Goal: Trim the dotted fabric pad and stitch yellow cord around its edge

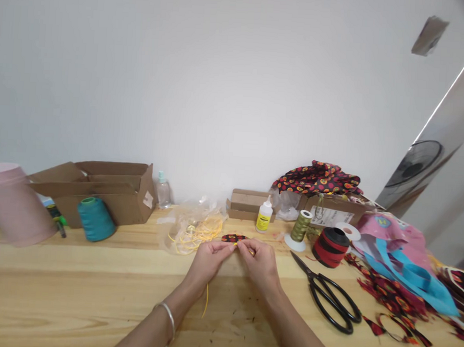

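My left hand (pixel 208 260) and my right hand (pixel 260 260) meet over the middle of the wooden table (pixel 71 294). Both pinch a small curved piece of black, red and orange patterned fabric (pixel 234 238) between their fingertips. A thin yellow cord (pixel 207 299) hangs from under my left hand down onto the table. A silver bangle sits on my left wrist.
Black scissors (pixel 330 293) lie to the right, beside a red spool (pixel 330 246), an olive thread spool (pixel 301 227) and a glue bottle (pixel 264 215). Fabric scraps and blue ribbon (pixel 410 273) crowd the right. A teal thread cone (pixel 94 218), cardboard box (pixel 109 189) and pink container (pixel 12 203) stand left.
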Motion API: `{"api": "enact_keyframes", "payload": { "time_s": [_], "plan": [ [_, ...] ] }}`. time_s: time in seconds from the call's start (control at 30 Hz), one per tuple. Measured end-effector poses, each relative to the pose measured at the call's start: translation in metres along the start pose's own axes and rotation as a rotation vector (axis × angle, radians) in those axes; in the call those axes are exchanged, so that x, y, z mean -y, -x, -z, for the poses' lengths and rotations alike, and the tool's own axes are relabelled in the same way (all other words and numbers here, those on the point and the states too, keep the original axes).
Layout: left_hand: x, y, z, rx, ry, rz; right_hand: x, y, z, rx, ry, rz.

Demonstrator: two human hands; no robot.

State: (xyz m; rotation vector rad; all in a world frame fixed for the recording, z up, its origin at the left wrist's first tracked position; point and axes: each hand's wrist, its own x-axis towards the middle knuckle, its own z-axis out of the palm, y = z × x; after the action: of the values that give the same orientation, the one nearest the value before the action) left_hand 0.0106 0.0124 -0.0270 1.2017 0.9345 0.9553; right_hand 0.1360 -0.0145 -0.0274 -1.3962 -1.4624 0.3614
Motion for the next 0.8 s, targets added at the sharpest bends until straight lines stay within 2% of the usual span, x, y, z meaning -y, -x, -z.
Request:
{"api": "enact_keyframes", "payload": {
  "time_s": [0.13,0.37,0.6,0.8],
  "plan": [
    [0.004,-0.002,0.000,0.020,0.029,-0.043,-0.001,0.000,0.000,-0.001,0.039,0.010],
    [0.008,-0.004,0.002,0.031,-0.084,-0.112,-0.004,-0.001,0.001,-0.014,0.091,0.035],
    [0.009,-0.005,0.004,0.019,-0.044,-0.085,-0.011,-0.003,0.000,0.039,0.010,0.062],
    [0.010,-0.010,0.009,-0.045,-0.304,-0.277,-0.015,-0.001,-0.001,0.061,0.122,0.100]
  ]
}}
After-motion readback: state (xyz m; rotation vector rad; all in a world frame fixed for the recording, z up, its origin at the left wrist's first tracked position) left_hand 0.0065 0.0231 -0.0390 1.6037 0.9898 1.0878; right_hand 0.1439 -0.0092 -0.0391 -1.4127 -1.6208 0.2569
